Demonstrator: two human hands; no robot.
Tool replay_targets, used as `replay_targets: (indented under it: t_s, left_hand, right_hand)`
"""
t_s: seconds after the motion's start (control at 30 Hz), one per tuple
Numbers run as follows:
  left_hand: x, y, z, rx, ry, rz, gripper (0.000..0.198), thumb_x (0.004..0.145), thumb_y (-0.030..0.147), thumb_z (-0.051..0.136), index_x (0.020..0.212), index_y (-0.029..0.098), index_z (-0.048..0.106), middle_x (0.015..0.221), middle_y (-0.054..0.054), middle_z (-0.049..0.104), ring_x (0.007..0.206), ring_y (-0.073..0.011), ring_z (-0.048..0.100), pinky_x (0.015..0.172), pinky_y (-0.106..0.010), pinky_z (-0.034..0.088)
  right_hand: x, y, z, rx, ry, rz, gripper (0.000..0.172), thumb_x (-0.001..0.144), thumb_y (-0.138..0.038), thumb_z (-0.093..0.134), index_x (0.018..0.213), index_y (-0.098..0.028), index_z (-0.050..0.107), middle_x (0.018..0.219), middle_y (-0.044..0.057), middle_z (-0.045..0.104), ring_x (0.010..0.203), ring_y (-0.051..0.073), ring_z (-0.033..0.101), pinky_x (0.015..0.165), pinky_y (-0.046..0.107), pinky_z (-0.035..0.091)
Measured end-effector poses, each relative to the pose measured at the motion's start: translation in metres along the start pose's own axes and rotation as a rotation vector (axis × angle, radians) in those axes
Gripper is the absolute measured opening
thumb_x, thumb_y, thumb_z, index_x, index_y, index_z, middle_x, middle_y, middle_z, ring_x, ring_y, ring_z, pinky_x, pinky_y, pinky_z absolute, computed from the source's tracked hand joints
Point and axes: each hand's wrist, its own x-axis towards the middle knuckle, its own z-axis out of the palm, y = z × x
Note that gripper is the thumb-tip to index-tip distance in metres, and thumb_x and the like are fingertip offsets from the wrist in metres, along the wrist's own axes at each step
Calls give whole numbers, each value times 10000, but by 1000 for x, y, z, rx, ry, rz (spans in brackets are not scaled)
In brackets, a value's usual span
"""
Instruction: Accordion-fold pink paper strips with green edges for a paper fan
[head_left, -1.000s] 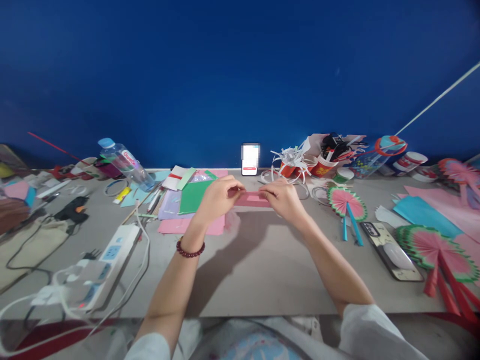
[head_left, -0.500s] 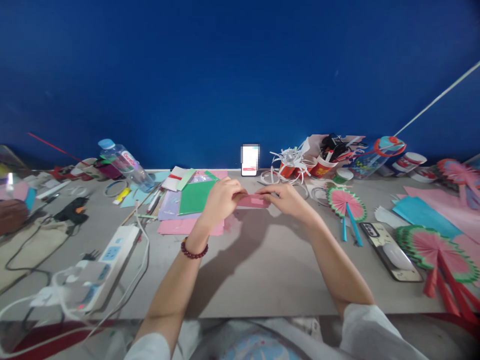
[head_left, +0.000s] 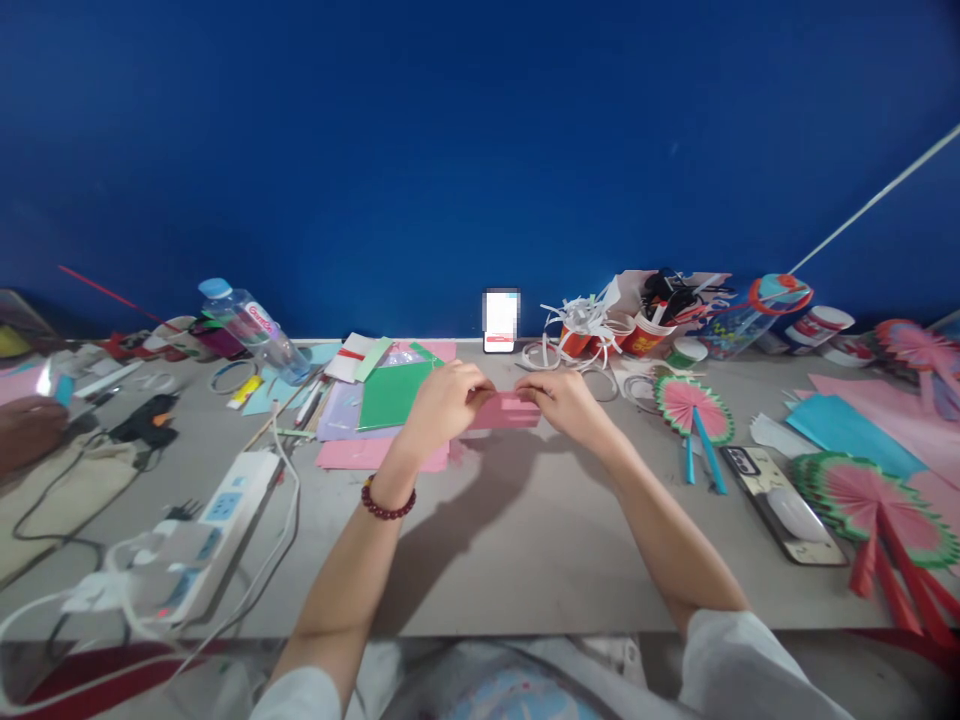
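A piece of pink paper, with creases across it, is held up over the table between my two hands. My left hand pinches its left end, a beaded bracelet at the wrist. My right hand grips the right end with thumb and fingers. Left of the paper lie a green sheet and a flat pink sheet. A phone with a lit, blurred screen stands upright against the wall just beyond my hands.
Paper fans with pink faces and a second phone lie at right. Cups of paper strips and pens stand behind. At left are a power strip, a plastic bottle, a glue gun and another person's hand.
My right hand has shifted slightly, and more of the pink paper's creased face now shows below the fingers. At far left, the other person's hand has moved a little.
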Motion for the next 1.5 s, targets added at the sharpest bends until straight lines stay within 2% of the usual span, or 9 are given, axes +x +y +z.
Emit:
replay_targets:
  t_s: [0.17,0.27,0.4,0.5,0.67,0.93,1.2,1.5]
  left_hand:
    - [2,0,4,-124,28,39,187,895,264,540,844,200,709,784,-45,681,777,-179,578,703,-309,430]
    - [4,-5,5,-272,84,-10,145,866,256,578,816,205,704,812,-38,690,791,-168,600,728,-299,461]
    - [6,-9,5,-460,69,-105,112,820,253,629,762,192,702,787,-41,680,758,-154,614,687,-275,486]
    - [8,-6,7,-537,76,-85,99,818,239,633,766,182,695,801,-49,677,775,-147,616,706,-270,491]
    - [7,1,12,-536,127,37,97,846,254,617,868,200,695,877,-57,682,833,-149,616,757,-282,491]
    - [4,4,16,-443,210,85,136,870,283,593,857,214,708,837,-49,698,791,-153,618,712,-282,484]
    - [5,3,18,-393,257,155,111,865,212,599,849,199,708,804,-44,693,762,-141,616,665,-259,486]
    - [5,7,17,-384,237,146,97,841,154,607,813,184,695,803,-39,701,757,-135,630,687,-254,494]
  right_hand:
    - [-1,-1,-4,123,34,7,143,819,-255,610,879,-218,735,869,30,743,770,166,660,724,266,475]
    - [-1,1,-11,232,83,47,276,731,-336,718,976,-208,712,933,51,731,818,188,670,775,302,501]
    - [-3,-1,-16,304,126,46,225,753,-365,691,888,-187,718,871,56,725,781,185,670,736,301,516]
    - [-6,-8,-16,259,187,36,192,774,-356,675,855,-191,729,845,50,729,768,178,664,723,287,513]
    - [-11,-19,-14,168,248,1,167,797,-359,660,832,-223,751,814,35,741,749,184,671,700,283,517]
    - [-14,-20,-15,123,268,-27,158,817,-336,652,880,-239,760,907,39,757,844,211,699,725,284,528]
    - [-13,-18,-14,136,291,-45,153,810,-344,656,845,-242,765,840,24,761,751,183,700,629,258,522]
    - [-12,-16,-11,96,309,-73,120,814,-260,640,800,-223,754,774,15,751,698,170,683,625,255,503]
